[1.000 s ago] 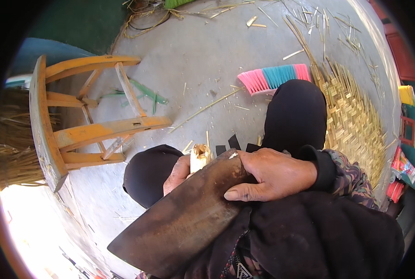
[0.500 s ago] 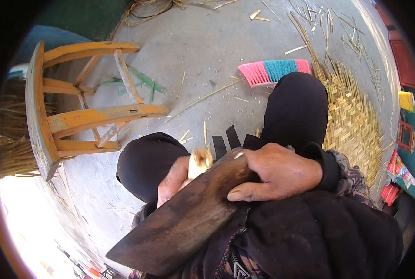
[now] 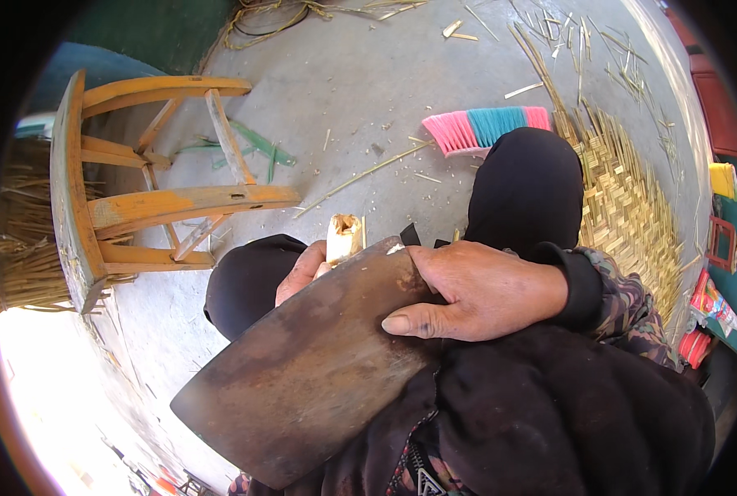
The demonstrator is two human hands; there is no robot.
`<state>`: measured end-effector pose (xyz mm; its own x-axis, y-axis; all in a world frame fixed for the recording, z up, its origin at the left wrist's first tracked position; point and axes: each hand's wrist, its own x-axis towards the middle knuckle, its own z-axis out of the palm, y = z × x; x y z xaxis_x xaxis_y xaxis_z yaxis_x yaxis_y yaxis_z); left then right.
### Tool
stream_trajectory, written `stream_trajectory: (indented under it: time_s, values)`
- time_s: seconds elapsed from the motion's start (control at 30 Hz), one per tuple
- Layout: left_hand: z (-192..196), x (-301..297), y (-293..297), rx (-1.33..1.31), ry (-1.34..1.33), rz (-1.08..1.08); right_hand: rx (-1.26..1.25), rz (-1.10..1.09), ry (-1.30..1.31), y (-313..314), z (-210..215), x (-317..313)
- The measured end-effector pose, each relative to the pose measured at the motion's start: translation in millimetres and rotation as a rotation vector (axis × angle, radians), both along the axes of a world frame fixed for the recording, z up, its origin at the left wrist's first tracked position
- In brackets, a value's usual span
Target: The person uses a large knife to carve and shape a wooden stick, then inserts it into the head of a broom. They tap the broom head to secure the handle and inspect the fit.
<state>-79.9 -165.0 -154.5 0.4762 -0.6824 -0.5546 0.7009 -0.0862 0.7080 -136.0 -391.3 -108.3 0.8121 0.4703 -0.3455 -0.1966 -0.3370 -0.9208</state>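
Note:
My right hand point(image 3: 492, 291) grips a broad, dark, stained cleaver point(image 3: 311, 368), its thumb lying along the blade's face. The blade reaches down and left across my lap, and its handle is hidden under my hand. Behind the blade, my left hand point(image 3: 299, 273) is closed around a short, pale piece of wood or bamboo point(image 3: 345, 234). That piece stands nearly upright, its rough, hollowed end showing above the blade. The blade covers its lower part and most of my left fingers. Whether the edge touches the piece I cannot tell.
An orange wooden stool point(image 3: 187, 208) lies on its side at left. Beyond my right knee are a pink and blue broom head point(image 3: 488, 128) and a half-woven mat of strips point(image 3: 620, 198). Loose strips and chips point(image 3: 360, 178) litter the concrete floor.
The cleaver has turned so more of its broad face shows, and its hand has shifted slightly left and up. The pale piece has risen and stands more upright in my left hand.

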Motion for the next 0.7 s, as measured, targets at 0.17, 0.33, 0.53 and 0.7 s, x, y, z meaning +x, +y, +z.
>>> stream_trajectory:
  time_s: [0.17, 0.33, 0.53, 0.7]
  values:
    - [1.5, -12.9, 1.4, -0.038, 0.035, -0.152, 0.011, 0.019, -0.002, -2.4, 1.4, -4.9]
    - [9.3, -25.5, 10.1, -0.048, 0.048, -0.236, 0.020, 0.035, -0.001, -4.6, 5.2, -10.7]
    - [17.1, -27.4, 19.2, -0.025, 0.033, -0.221, 0.039, 0.026, 0.004, -1.7, 7.1, -12.9]
    - [14.8, -31.3, 26.5, 0.021, 0.032, -0.113, -0.004, 0.062, 0.046, -6.0, 11.9, -12.9]
